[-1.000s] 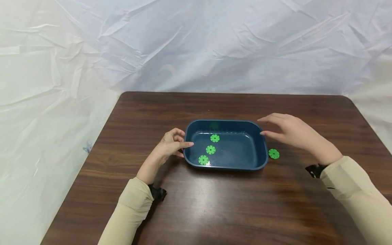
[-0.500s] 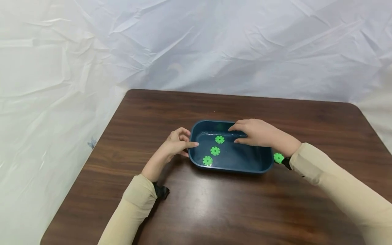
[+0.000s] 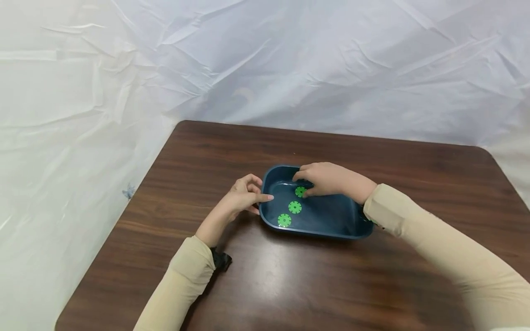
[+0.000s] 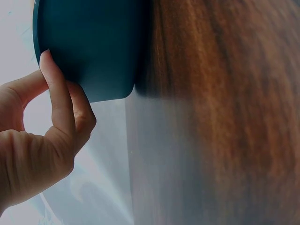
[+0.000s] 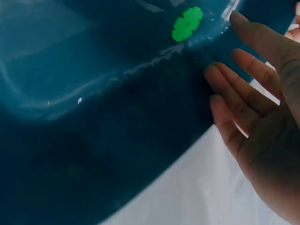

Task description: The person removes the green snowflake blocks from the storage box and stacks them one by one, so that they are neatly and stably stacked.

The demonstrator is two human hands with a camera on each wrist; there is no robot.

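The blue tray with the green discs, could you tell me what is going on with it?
A person works at a wooden table. Their left hand steadies the blue tray at its left end. Their right hand reaches into it, fingers at the farthest of three green discs; the other two discs lie on the tray floor.

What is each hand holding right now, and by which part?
The left hand holds the blue tray by its left end rim. The right hand reaches into the tray over a green disc; no grip shows.
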